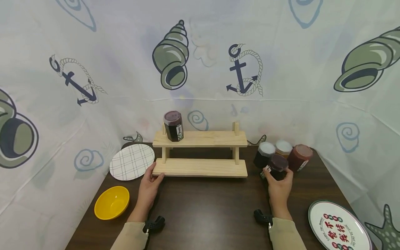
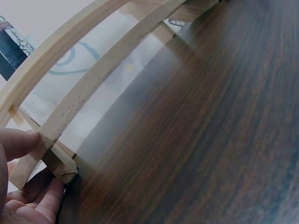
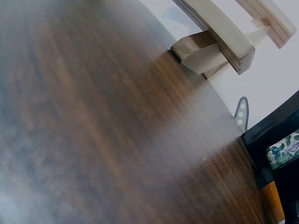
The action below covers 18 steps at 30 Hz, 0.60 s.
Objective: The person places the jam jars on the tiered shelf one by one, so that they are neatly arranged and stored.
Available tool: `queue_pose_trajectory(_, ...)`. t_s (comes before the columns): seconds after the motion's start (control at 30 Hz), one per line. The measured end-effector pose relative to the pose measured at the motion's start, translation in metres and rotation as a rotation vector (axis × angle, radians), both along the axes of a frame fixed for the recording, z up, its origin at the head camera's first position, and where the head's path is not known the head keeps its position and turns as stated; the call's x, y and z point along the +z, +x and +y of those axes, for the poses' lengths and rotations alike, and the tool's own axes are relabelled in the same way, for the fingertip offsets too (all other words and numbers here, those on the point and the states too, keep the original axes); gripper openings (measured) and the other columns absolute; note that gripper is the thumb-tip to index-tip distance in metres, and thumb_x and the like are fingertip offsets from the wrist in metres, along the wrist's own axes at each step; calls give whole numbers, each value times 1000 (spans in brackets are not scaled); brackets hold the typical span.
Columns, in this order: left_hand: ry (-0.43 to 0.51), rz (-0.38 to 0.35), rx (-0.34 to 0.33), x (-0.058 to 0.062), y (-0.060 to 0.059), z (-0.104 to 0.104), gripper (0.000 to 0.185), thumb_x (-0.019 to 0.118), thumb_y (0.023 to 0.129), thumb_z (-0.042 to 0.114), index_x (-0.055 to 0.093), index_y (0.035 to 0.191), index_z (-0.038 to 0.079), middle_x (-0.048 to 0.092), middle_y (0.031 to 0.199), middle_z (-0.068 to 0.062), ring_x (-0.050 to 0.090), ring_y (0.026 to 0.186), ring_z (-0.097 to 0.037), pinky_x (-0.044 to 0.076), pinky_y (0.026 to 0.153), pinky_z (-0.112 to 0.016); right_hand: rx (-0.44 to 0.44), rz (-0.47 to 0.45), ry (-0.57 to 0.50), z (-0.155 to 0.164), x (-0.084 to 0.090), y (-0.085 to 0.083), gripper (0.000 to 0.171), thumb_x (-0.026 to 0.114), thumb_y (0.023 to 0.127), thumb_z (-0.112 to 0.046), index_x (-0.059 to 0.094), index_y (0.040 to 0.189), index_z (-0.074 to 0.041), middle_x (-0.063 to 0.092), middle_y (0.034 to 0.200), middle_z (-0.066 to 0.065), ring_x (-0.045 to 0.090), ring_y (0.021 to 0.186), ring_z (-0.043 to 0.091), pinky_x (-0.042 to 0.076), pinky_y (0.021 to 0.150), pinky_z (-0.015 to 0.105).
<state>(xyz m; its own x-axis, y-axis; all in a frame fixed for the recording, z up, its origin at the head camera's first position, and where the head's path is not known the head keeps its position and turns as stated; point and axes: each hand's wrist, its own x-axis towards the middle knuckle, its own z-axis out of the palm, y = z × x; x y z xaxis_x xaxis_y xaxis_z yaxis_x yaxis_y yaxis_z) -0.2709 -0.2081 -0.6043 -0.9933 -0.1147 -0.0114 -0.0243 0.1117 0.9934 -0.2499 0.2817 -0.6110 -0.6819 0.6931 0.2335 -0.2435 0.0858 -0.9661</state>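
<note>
A two-tier wooden shelf (image 1: 200, 167) stands at the back of the table. My left hand (image 1: 149, 187) grips the left end of its lower board; in the left wrist view the thumb lies on the board (image 2: 84, 88) and fingers are underneath. On the upper tier, toward the left, sits a dark jar with a purplish lid (image 1: 173, 125). At the right, my right hand (image 1: 280, 190) holds a dark-lidded jar (image 1: 278, 161) between thumb and fingers. Close around it stand a white-lidded dark jar (image 1: 264, 154), another white-lidded jar (image 1: 283, 147) and a reddish jar (image 1: 300, 157).
Left of the shelf is a white checked plate (image 1: 132, 161), with a yellow bowl (image 1: 111, 203) nearer the front. A white plate with red characters (image 1: 340, 225) lies at the right front. Patterned cloth (image 1: 206, 76) hangs behind and beside the dark table (image 1: 206, 208).
</note>
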Motion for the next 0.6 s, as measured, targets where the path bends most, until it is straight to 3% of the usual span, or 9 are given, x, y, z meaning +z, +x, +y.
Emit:
queue_pose_trajectory(0.2, 2, 2, -3, 0, 0, 1, 76, 71, 108, 20, 31, 173, 19, 29, 180, -9, 39, 163, -29, 36, 129, -45, -40, 29, 17, -6, 15, 7, 63, 92, 84, -1, 57, 136, -7, 62, 129, -8, 58, 122, 9, 46, 99, 14)
queue_pose_trajectory(0.6, 5, -5, 3, -1, 1, -1, 76, 71, 108, 21, 31, 173, 19, 29, 180, -8, 39, 162, -29, 36, 129, -46, -79, 186, 127, -23, 57, 23, 62, 93, 82, -1, 59, 133, -2, 61, 127, -11, 59, 120, 10, 46, 98, 18)
